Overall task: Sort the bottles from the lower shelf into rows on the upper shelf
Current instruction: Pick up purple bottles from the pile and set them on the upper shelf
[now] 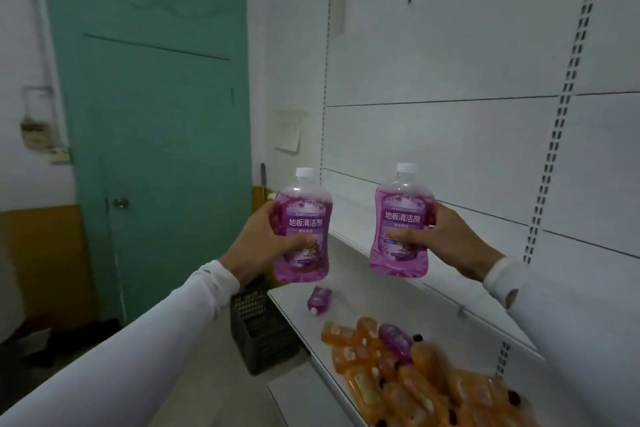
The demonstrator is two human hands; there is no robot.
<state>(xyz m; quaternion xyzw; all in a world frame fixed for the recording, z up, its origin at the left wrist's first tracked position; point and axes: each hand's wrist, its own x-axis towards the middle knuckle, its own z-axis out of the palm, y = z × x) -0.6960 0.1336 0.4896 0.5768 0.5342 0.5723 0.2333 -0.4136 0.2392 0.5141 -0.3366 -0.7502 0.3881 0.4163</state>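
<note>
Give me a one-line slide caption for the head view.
Left hand and right hand each hold an upright purple bottle above the shelves; orange bottles heaped below.

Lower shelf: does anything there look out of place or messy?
Yes. On the lower shelf, orange bottles lie in a loose heap, not standing, with one purple bottle on top. Another purple bottle lies on its side alone, apart from the heap.

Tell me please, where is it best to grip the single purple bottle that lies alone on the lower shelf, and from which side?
Probably around its wide body, coming from above. The lone purple bottle lies on its side on the lower shelf, cap toward the front edge, with bare shelf around it, so fingers can wrap its flanks. Both hands are occupied now.
</note>
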